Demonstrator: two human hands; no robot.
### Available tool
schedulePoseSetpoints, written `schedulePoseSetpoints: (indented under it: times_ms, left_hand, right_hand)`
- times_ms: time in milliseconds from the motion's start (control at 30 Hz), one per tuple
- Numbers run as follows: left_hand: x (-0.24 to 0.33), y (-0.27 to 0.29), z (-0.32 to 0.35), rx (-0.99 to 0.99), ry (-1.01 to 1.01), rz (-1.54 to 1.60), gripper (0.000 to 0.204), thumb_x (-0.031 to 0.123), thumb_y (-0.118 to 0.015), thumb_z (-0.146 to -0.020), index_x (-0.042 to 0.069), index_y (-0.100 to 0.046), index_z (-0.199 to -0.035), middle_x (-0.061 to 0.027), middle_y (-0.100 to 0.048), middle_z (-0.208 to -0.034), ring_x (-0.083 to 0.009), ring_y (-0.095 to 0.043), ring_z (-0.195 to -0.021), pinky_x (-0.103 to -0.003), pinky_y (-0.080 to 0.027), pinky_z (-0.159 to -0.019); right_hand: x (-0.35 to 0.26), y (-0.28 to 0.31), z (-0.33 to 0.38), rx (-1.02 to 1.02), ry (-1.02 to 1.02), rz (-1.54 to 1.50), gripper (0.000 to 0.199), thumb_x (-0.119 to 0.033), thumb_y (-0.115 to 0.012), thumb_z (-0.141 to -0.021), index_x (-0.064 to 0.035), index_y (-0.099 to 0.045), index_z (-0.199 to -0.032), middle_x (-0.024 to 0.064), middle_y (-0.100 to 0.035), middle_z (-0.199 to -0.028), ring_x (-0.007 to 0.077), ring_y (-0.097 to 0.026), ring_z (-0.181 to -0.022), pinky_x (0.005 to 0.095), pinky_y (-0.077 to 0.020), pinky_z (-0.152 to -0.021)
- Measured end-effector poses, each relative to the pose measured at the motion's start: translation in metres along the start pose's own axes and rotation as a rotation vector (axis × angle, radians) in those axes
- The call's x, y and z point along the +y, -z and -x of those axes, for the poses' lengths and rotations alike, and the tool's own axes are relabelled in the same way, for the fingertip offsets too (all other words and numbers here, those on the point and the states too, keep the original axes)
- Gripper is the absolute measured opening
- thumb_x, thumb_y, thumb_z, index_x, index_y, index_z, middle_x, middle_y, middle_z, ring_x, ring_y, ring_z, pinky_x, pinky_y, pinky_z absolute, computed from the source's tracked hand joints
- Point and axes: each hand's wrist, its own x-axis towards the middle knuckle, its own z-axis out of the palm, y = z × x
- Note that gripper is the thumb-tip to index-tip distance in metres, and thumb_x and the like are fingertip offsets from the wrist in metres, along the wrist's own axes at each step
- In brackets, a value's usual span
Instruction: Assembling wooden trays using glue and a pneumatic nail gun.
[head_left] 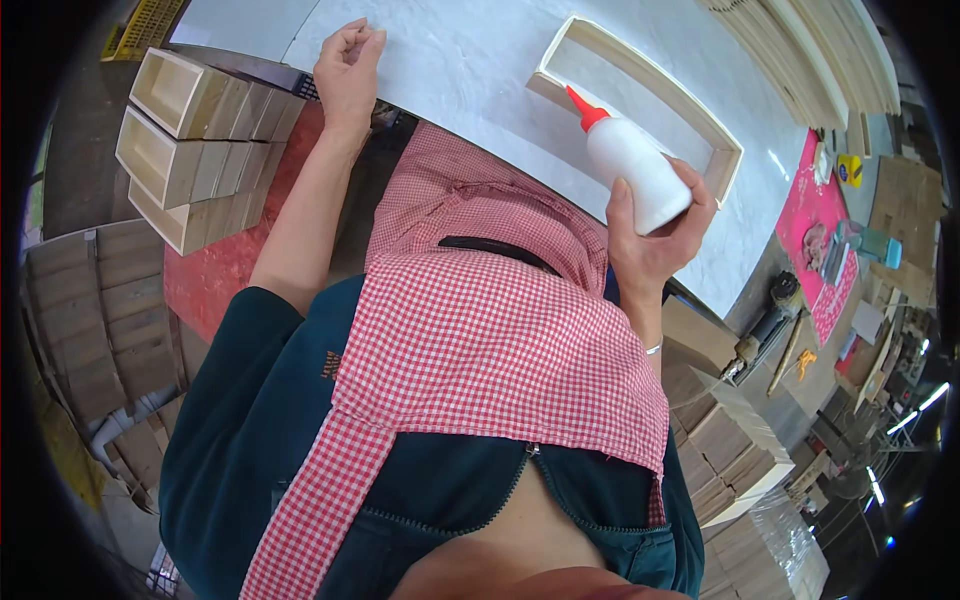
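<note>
My right hand (663, 215) is wrapped round a white glue bottle (640, 170) with a pointed red nozzle. It tilts so that the nozzle points up and to the left. Behind the bottle, a long, shallow rectangular frame of pale wood (655, 72) rests on the whitish tabletop (460, 75). The bottle covers part of the frame's near side. Over the table's left part, my left hand (350, 75) has its fingers curled in and its thumb raised, with nothing seen in them.
Pale wooden boxes (200, 150) are stacked on a red surface (215, 290) at the left. Long wooden strips (800, 55) lie at the far right of the table. Further right are a pink cloth (800, 205) and a bluish container (880, 247). More wooden pieces (725, 450) are stacked at the lower right.
</note>
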Motion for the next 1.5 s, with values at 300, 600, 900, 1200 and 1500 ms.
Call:
schedulePoseSetpoints:
  times_ms: [300, 600, 900, 1200, 1500]
  left_hand:
    - [0.001, 0.001, -0.003, -0.003, 0.042, 0.046, 0.017, 0.016, -0.074, -0.092, 0.000, -0.068, -0.091, -0.0078, -0.067, -0.127, -0.0151, -0.062, -0.102, -0.025, -0.048, -0.094]
    - [0.001, 0.003, -0.004, -0.007, 0.058, 0.023, 0.015, 0.016, -0.074, -0.092, 0.002, -0.069, -0.093, -0.0066, -0.069, -0.123, -0.0130, -0.061, -0.099, -0.024, -0.047, -0.091]
    - [0.008, 0.001, -0.004, -0.005, 0.132, 0.038, 0.018, 0.016, -0.073, -0.093, 0.000, -0.070, -0.099, -0.0071, -0.070, -0.119, -0.0118, -0.061, -0.096, -0.023, -0.047, -0.091]
    - [0.020, -0.008, -0.008, -0.030, 0.157, -0.043, 0.028, 0.016, -0.072, -0.094, -0.002, -0.068, -0.115, -0.0090, -0.070, -0.116, -0.0156, -0.063, -0.100, -0.026, -0.048, -0.093]
    - [0.044, -0.038, 0.020, -0.532, -0.325, -0.446, 0.065, 0.012, -0.077, -0.085, 0.002, -0.050, -0.143, -0.0130, -0.044, -0.154, -0.0283, -0.052, -0.133, -0.040, -0.041, -0.111]
  right_hand:
    - [0.007, 0.041, 0.016, 0.112, -0.048, 0.136, 0.062, -0.008, -0.083, -0.076, -0.0058, -0.048, -0.128, 0.0131, -0.059, -0.117, 0.0287, -0.063, -0.100, 0.0359, -0.0555, -0.084]
    - [0.014, 0.084, 0.034, 0.197, -0.144, 0.233, 0.053, -0.010, -0.079, -0.083, -0.0050, -0.049, -0.126, 0.0158, -0.058, -0.120, 0.0307, -0.063, -0.105, 0.0393, -0.0568, -0.088]
    - [0.024, 0.118, 0.049, 0.340, -0.235, 0.343, 0.051, -0.008, -0.080, -0.081, -0.0033, -0.051, -0.123, 0.0148, -0.060, -0.116, 0.0284, -0.064, -0.099, 0.0381, -0.0561, -0.084]
    - [0.026, 0.137, 0.055, 0.449, -0.327, 0.355, 0.047, -0.014, -0.078, -0.086, -0.0027, -0.051, -0.123, 0.0151, -0.059, -0.114, 0.0276, -0.063, -0.097, 0.0365, -0.0552, -0.084]
    - [0.142, 0.174, -0.012, 0.837, -0.403, 0.223, 0.040, -0.016, -0.079, -0.082, -0.0018, -0.051, -0.105, 0.0141, -0.055, -0.106, 0.0244, -0.057, -0.093, 0.0343, -0.0494, -0.085]
